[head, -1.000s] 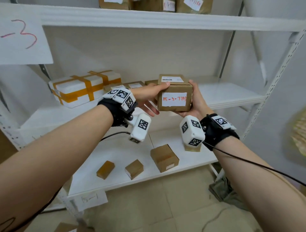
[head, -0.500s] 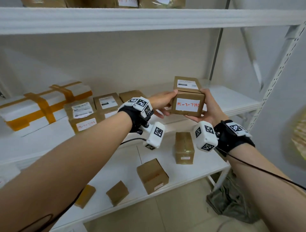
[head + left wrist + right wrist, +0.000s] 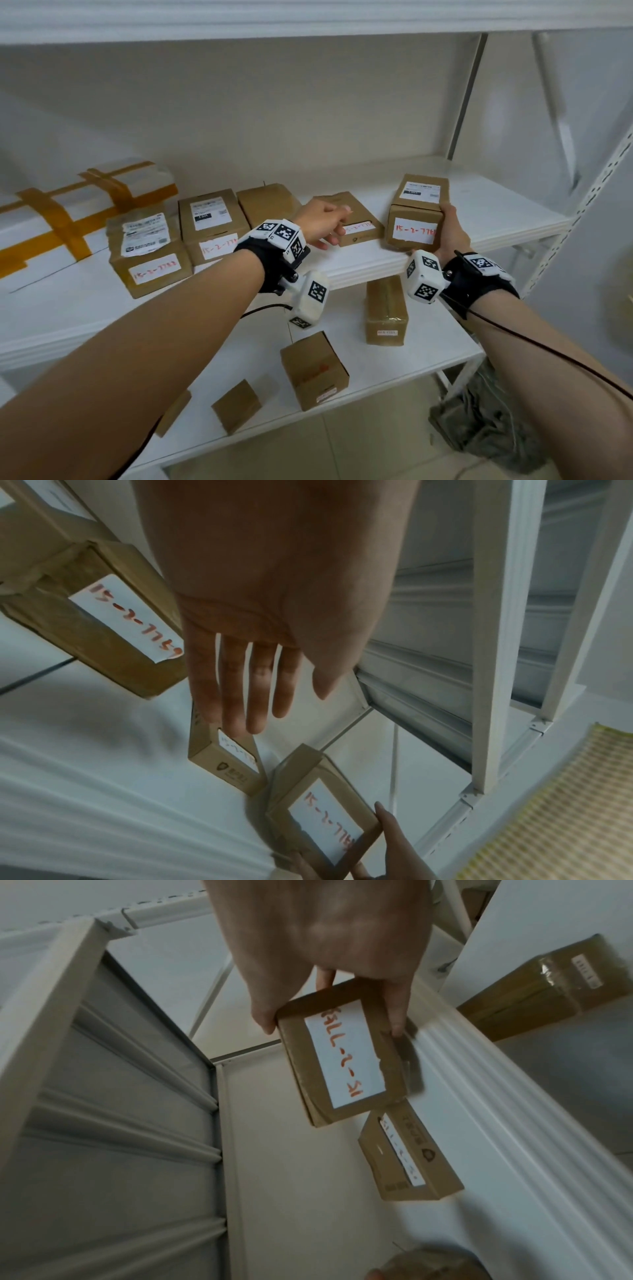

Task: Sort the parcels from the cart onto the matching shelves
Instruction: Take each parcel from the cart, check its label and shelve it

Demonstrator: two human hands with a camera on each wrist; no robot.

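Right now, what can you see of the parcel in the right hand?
The parcel is a small brown cardboard box, closed and upright. A printed shipping label sits on top; a white label on its front reads 15-2-77 and more in red handwriting. It rests near the front edge of the middle shelf, right of a flatter box, apart from it. The right hand grips its right side, fingers curled round the edges.

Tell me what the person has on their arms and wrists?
Both arms are bare, no sleeves. Each wrist wears a black strap topped with white blocks printed with black-and-white square codes. A thin black cable trails from the right strap, another from the left.
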